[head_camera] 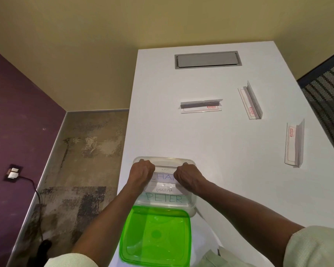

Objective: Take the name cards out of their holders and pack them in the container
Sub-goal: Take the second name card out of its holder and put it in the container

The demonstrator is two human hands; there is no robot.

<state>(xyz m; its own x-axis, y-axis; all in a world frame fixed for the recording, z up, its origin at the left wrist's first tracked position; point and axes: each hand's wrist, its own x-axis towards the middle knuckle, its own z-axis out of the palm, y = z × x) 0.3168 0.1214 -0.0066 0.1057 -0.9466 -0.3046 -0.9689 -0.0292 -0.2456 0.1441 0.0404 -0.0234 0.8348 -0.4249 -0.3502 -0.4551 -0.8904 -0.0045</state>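
The container (163, 189), with name cards (163, 198) in it, is set at the counter's (220, 151) near left, its lid (155, 236) nearer, three holders (200, 106) far right.

Card (163, 198) at the 6 o'clock side of the clear container (193, 199): "PETER", blue-green capitals. Card (165, 190) directly above it: "ALPHA", inverted. Card (163, 177) between the hands: "CHA" legible, remainder covered. Card at 12 o'clock: text illegible. Holder (200, 106) near table centre: red "GEMSON" label. Two holders at 2–3 o'clock (250, 101) (294, 143): red labels, unreadable.
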